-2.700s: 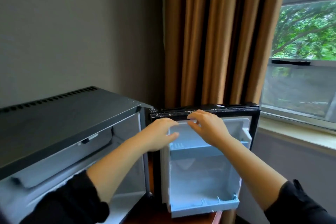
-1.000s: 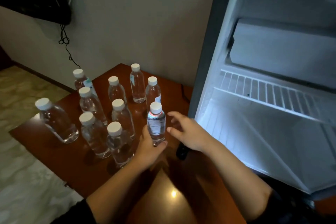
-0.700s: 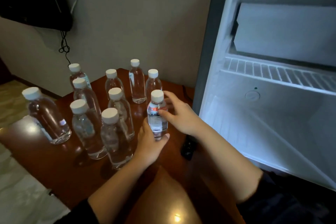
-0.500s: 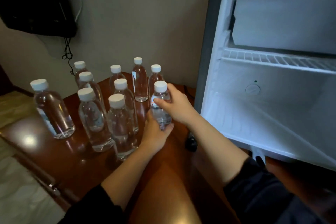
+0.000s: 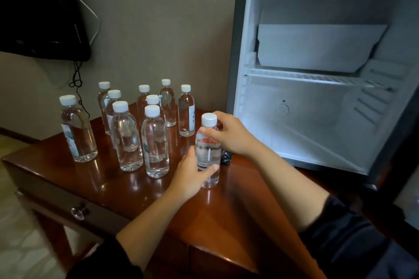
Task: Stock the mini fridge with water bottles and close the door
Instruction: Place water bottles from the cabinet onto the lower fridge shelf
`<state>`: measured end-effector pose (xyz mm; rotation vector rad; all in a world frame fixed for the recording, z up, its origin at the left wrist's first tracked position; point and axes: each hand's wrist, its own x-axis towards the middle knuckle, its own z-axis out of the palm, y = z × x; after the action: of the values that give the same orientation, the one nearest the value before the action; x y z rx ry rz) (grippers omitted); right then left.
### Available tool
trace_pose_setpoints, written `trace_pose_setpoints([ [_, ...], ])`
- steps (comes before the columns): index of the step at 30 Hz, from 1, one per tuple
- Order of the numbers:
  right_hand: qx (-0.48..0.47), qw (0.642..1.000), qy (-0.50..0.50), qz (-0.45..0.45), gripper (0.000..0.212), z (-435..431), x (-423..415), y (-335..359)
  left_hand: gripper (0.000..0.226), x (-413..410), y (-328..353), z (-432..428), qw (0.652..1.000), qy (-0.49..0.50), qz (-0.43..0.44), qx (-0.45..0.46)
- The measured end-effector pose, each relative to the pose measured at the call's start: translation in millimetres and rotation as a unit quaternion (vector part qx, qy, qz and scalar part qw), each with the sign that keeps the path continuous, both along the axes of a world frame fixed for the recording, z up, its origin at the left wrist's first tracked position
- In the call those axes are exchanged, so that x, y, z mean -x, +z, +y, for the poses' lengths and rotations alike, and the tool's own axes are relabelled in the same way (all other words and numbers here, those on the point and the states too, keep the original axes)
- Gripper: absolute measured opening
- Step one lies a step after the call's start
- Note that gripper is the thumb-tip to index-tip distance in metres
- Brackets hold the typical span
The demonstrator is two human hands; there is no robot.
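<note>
Now gripping capped water bottle (image 5: pixel 208 154) two-handed: left hand (image 5: pixel 192 174) curling round lower body, right hand (image 5: pixel 231 136) pinching shoulder below cap. Holding it upright at wooden table (image 5: pixel 226 210), just left of open mini fridge (image 5: pixel 317 120); lift-off unclear. Seeing nine more capped bottles (image 5: pixel 154 142) of water clustered behind. Showing wire shelf (image 5: pixel 306 78) across lit interior.

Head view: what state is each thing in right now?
Mini fridge: open, lit inside, no bottles in it.
Held bottle: capped, upright, gripped by both hands.
Left hand: grips the bottle's lower body.
Right hand: holds its shoulder below the cap.
Nine other bottles: capped, upright on the table.
Drawer: closed.
</note>
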<state>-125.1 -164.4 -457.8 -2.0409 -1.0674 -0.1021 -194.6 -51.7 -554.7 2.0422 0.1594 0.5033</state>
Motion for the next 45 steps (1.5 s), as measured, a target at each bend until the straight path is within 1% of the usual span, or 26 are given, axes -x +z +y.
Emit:
trace_pose_setpoints([
  [2,0.0,1.0,-0.006,0.002,0.017,-15,13,0,0.043,15,1,-11,1.0,-0.016,0.0,0.01],
  [4,-0.004,1.0,-0.011,0.01,0.011,-29,25,0,0.042,26,1,-20,0.999,-0.031,0.005,0.008],
  [5,-0.006,1.0,-0.017,0.01,0.012,-36,30,-1,0.043,30,1,-24,0.999,-0.04,0.008,0.004],
  [7,-0.011,0.999,-0.031,0.012,0.022,-49,39,-4,0.044,38,2,-32,0.998,-0.053,0.013,0.006],
  [9,-0.024,0.999,-0.033,0.024,0.024,-62,45,-9,0.047,44,2,-41,0.998,-0.066,0.012,0.01],
  [11,-0.023,0.998,-0.023,0.046,0.028,-77,49,-14,0.048,49,2,-49,0.997,-0.077,0.008,0.014],
  [14,-0.001,0.997,0.007,0.077,0.044,-101,56,-20,0.048,52,4,-61,0.995,-0.098,0.007,0.023],
  [16,0.003,0.995,0.014,0.095,0.049,-113,59,-21,0.05,51,6,-68,0.993,-0.112,0.009,0.023],
  [19,-0.011,0.994,0.01,0.107,0.048,-128,58,-23,0.061,46,8,-79,0.992,-0.126,0.005,0.025],
  [22,-0.027,0.994,0.003,0.104,0.046,-137,54,-26,0.064,39,9,-88,0.991,-0.129,0.006,0.028],
  [30,-0.076,0.993,-0.025,0.087,0.042,-153,21,-19,0.049,-3,30,-102,0.988,-0.153,0.011,0.006],
  [34,-0.101,0.991,-0.069,0.054,0.042,-147,-11,-3,0.051,-38,52,-102,0.986,-0.169,-0.004,-0.01],
  [37,-0.116,0.987,-0.102,0.044,0.043,-139,-38,9,0.047,-65,64,-104,0.988,-0.152,-0.017,-0.015],
  [39,-0.103,0.986,-0.126,0.027,0.045,-131,-56,13,0.044,-83,66,-105,0.993,-0.113,-0.021,-0.014],
  [41,-0.083,0.985,-0.148,0.012,0.049,-121,-75,13,0.045,-102,63,-105,0.997,-0.069,-0.021,-0.011],
  [45,-0.069,0.981,-0.179,0.015,0.052,-103,-109,11,0.05,-131,58,-105,0.999,-0.043,-0.003,0.03],
])
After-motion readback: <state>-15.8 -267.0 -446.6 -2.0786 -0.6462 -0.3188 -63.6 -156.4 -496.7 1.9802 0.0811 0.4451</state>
